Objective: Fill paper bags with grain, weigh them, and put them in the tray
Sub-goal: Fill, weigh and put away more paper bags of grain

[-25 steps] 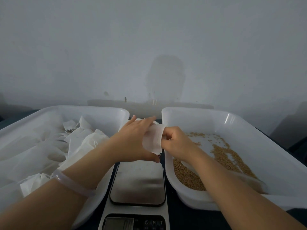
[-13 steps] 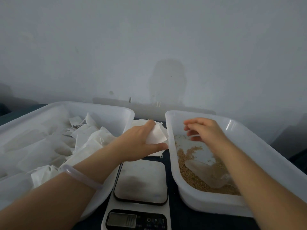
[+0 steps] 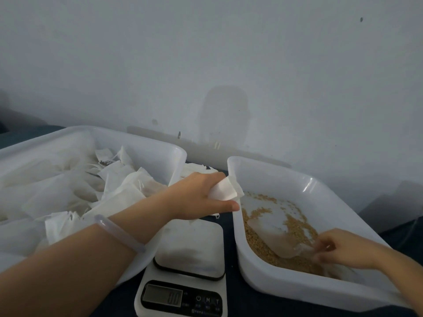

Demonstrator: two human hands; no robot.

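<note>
A white plastic left tray stands at the left of the bench and holds a loose pile of white paper bags. The left forearm crosses the near rim of this tray and carries a pale bracelet at the wrist. The left hand is held above the gap between the two trays, thumb and fingers pinched on one paper bag, which touches the far left corner of the right tray. A white scale sits on the bench between the trays, its platform bare and its display lit. The right tray holds grain, heaped mainly along its near-left side. A translucent scoop lies on the grain. The right hand is at the scoop's handle with its fingers curled; motion blur prevents confirming whether it grips the handle.
</note>
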